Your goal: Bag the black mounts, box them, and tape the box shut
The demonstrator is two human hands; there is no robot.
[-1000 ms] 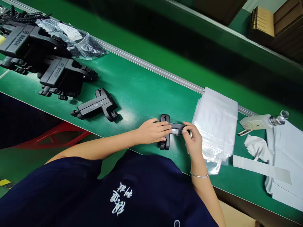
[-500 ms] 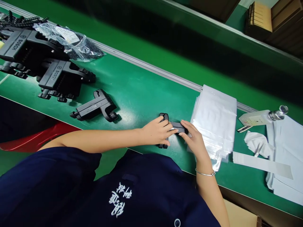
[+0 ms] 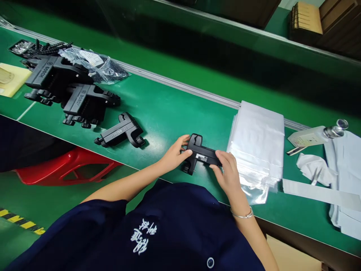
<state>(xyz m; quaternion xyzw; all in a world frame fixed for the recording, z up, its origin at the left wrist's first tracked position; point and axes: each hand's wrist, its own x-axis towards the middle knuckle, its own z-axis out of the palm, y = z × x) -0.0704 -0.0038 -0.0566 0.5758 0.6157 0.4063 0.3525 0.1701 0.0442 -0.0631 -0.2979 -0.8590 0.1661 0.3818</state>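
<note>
A black plastic T-shaped clamp mount [image 3: 209, 153] lies on the green bench in front of me, a small white label [image 3: 201, 157] on its upper face. At its wider end, my left hand [image 3: 175, 155] grips the edge, thumb on top and fingers at the far side. My right hand [image 3: 227, 172] pinches the other end of the body between thumb and fingers. To the left rests a similar BOSCH clamp mount [image 3: 120, 131] by itself. Farther left, several more BOSCH mounts [image 3: 80, 99] stand stacked in rows.
Clear plastic bags [image 3: 258, 146] are piled right of my hand. Beyond them are a bottle with a metal pump top [image 3: 310, 136], crumpled white cloth [image 3: 314, 168] and paper strip [image 3: 318, 194]. A bag of black parts [image 3: 108, 69] lies back left; a red stool [image 3: 67, 167] stands below.
My left hand has moved left off the label area to the mount's wider end, uncovering the white label. My right hand stays on the other end. The view has shifted slightly left.
</note>
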